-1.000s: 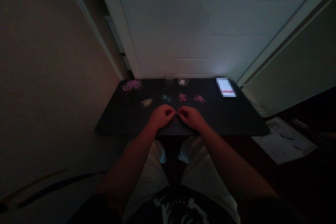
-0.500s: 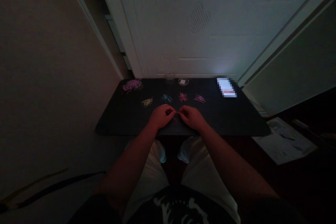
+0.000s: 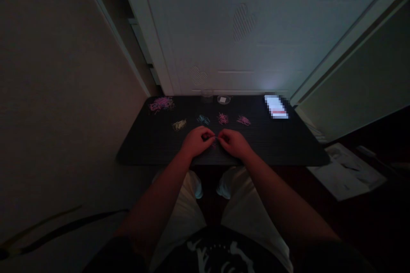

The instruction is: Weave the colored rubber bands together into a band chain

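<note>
My left hand (image 3: 199,140) and my right hand (image 3: 233,141) meet low over the dark table, each closed in a pinch. Between the fingertips stretches a thin pale strand (image 3: 216,137), its kind too small to make out. Just below the fingers lies a small, partly hidden heap of reddish strands (image 3: 214,145). Beyond my hands are small piles of similar strands: yellow (image 3: 179,125), blue (image 3: 203,120), red-pink (image 3: 222,118) and pink-purple (image 3: 244,120).
At the table's (image 3: 147,145) far left lies a bigger mixed pile of strands (image 3: 161,104). A clear round container (image 3: 207,95) and a round lid with a white label (image 3: 223,100) stand at the back. A lit phone (image 3: 276,106) is at the right, before a white door (image 3: 205,30).
My hands stay nearly in place, still pinching the strand; the fingertips shift slightly. The piles have not moved, and the scene is a little dimmer.
</note>
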Demonstrator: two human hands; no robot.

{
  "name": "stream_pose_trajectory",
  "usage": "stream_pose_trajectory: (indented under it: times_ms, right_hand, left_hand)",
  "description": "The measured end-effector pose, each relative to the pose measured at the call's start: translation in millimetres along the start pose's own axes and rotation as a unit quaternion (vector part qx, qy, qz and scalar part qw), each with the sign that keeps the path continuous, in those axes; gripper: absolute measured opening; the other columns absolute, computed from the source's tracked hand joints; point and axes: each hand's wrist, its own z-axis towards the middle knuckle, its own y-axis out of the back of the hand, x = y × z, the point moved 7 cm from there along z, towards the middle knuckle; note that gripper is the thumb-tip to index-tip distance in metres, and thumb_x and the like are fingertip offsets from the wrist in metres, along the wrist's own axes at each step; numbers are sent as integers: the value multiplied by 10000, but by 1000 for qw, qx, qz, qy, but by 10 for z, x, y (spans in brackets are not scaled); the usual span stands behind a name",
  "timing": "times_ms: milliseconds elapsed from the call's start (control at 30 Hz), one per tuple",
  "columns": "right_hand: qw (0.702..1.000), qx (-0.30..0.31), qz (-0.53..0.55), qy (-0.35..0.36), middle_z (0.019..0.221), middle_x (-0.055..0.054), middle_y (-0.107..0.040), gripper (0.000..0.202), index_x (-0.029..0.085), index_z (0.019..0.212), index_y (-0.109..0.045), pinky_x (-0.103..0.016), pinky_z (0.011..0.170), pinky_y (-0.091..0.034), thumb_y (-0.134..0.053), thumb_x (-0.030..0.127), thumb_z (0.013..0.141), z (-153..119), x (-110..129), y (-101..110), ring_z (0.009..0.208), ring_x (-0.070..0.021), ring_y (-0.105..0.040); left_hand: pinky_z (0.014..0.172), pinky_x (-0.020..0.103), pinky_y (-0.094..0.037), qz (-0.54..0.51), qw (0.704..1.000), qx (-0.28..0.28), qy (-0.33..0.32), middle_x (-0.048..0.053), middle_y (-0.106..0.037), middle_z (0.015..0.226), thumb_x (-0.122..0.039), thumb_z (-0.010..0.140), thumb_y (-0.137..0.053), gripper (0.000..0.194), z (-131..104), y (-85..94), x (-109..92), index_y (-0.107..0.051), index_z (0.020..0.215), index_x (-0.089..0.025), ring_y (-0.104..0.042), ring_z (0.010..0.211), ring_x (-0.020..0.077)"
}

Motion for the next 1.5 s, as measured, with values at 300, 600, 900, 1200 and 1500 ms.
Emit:
stream_pose_trajectory:
  times_ms: [300, 600, 900, 1200, 1500]
  right_hand:
    - [1000, -2, 4, -2, 693, 0, -597, 82, 188, 803, -600, -233, 587, -346, -529, 227, 790, -7, 31, 24, 621, -117, -503]
    - [1000, 0, 13, 7, 695, 3, -591, 90, 189, 843, -604, -225, 578, -347, -556, 221, 773, -11, 20, 1, 615, -112, -499]
    - [999, -9, 17, 26, 722, -6, -603, 76, 188, 808, -599, -233, 617, -366, -526, 197, 790, -3, 21, 3, 648, -120, -512]
    - [999, -24, 19, 34, 723, -2, -584, 74, 186, 798, -583, -232, 618, -362, -513, 172, 778, -10, 34, 35, 650, -120, -503]
    - [998, -29, 36, 39, 723, -8, -583, 80, 185, 782, -579, -237, 623, -367, -499, 186, 790, -21, 54, 56, 660, -124, -507]
  left_hand:
    - [652, 254, -429, -5, 1000, 11, 7, 9, -608, 786, -273, 768, -582, 125, -4, -6, 1, -663, 813, -189, -554, 718, 128]
    - [647, 255, -421, 1, 1000, 16, 8, 11, -604, 790, -305, 789, -570, 157, 2, -19, 14, -662, 829, -184, -552, 721, 130]
    - [657, 262, -423, 14, 999, 30, 22, 22, -628, 812, -325, 813, -538, 190, 4, -38, 9, -658, 834, -179, -561, 739, 142]
    - [625, 260, -414, 29, 999, 29, 33, 19, -628, 787, -308, 779, -554, 172, -3, -45, 11, -660, 810, -176, -556, 697, 134]
    - [601, 249, -411, 27, 999, 30, 29, 7, -618, 757, -303, 750, -573, 150, -5, -47, 9, -655, 780, -180, -551, 670, 125]
